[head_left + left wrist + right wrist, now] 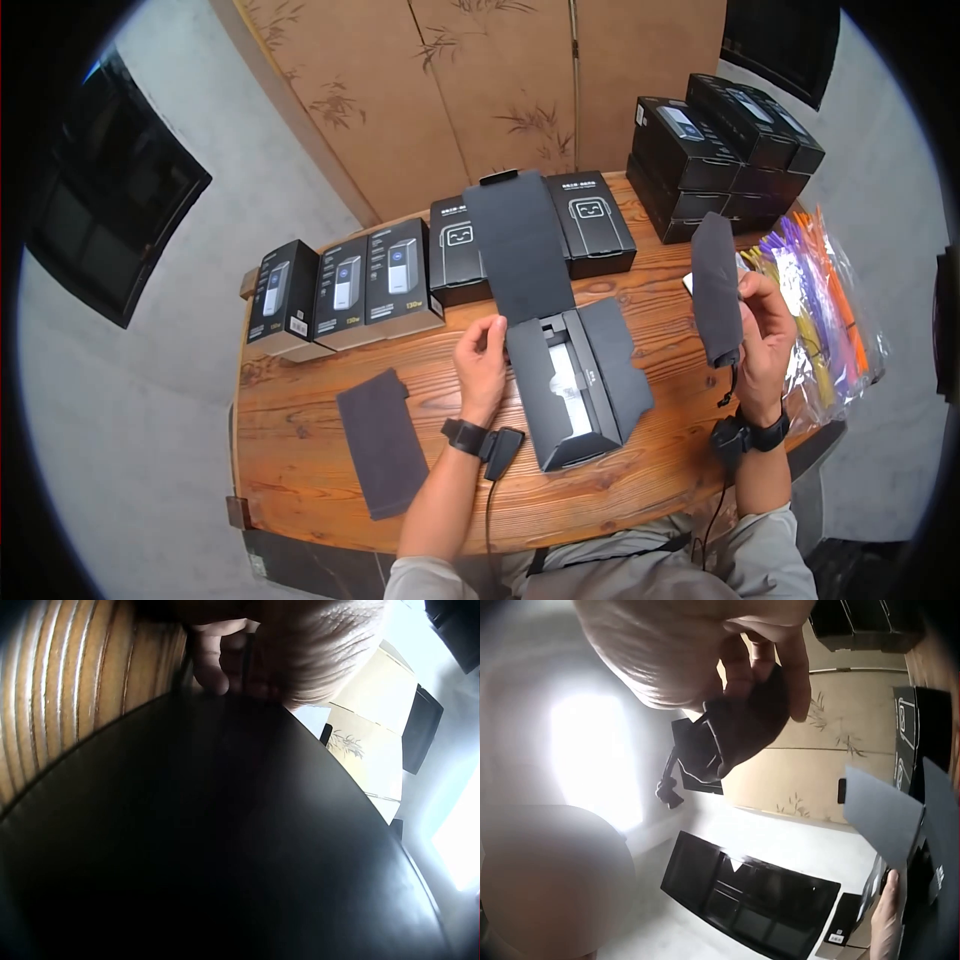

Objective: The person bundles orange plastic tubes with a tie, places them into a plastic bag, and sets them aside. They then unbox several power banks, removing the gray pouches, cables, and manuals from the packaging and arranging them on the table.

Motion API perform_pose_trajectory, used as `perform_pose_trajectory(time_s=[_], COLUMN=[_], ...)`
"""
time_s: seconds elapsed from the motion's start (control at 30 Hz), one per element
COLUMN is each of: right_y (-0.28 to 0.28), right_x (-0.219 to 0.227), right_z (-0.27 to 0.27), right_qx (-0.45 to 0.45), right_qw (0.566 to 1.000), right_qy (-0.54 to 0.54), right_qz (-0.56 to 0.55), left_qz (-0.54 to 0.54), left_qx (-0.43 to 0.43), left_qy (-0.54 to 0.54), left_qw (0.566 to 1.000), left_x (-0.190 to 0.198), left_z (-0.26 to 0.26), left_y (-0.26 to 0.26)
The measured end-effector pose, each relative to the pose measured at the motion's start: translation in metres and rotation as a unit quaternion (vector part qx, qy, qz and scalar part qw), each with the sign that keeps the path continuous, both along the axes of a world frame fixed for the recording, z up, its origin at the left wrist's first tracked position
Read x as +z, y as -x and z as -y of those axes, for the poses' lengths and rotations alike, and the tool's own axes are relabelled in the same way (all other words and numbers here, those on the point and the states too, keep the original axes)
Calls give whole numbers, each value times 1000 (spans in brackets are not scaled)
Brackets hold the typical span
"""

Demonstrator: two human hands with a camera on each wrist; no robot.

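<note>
In the head view, my right hand [765, 345] pinches a dark grey drawstring pouch [715, 290] and holds it up at the right; its knotted cord [667, 791] dangles below in the right wrist view. An opened black box [565, 400] lies in the middle of the table, lid [520, 240] folded back and a side flap [617, 365] spread out. White material shows in its long recess. My left hand [480, 370] is at the box's left edge, fingers and thumb bent around it near the lid fold. Left of that arm lies another flat dark grey pouch [383, 440].
Closed black boxes [340, 280] stand along the table's back left, and two with a smiling-face print [597, 220] lie behind the lid. More boxes are stacked [720, 140] at the back right. Clear bags of coloured ties [825, 300] lie at the right edge. A folding screen stands behind.
</note>
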State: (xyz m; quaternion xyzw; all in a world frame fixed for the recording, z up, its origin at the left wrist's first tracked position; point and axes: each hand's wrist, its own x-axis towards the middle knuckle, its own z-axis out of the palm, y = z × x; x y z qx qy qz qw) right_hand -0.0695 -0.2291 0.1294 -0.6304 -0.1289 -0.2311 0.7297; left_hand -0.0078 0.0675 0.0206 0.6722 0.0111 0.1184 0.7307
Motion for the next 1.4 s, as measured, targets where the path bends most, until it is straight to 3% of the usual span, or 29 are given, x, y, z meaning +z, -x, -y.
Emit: perform_pose_trajectory(time_s=[0.1, 0.23, 0.37, 0.57, 0.67, 0.83, 1.1, 1.4], right_y=[-4, 1, -4, -22, -24, -31, -38, -36], right_x=[-10, -19, -23, -57, -67, -89, -105, -103], right_z=[7, 2, 2, 3, -8, -15, -20, -19], right_qx=[-17, -16, -16, 118, 111, 86, 86, 82], right_qw=[997, 990, 935, 915, 935, 885, 931, 935], right_qy=[73, 138, 354, 351, 318, 455, 348, 340], right_qz=[26, -37, -20, -158, -108, -49, -69, -66], left_qz=[-1, 2, 1, -9, -14, -22, -12, -34], left_qx=[0, -8, -6, 3, 0, 7, -3, 0], left_qy=[2, 10, 13, 12, 7, -16, 3, 16], left_qw=[1000, 1000, 1000, 1000, 1000, 1000, 1000, 999], left_x=[0, -5, -6, -8, -8, -7, -15, -16], left_z=[0, -1, -1, -1, -1, -2, -3, -4], left_y=[0, -1, -3, -4, -3, -2, -6, -5])
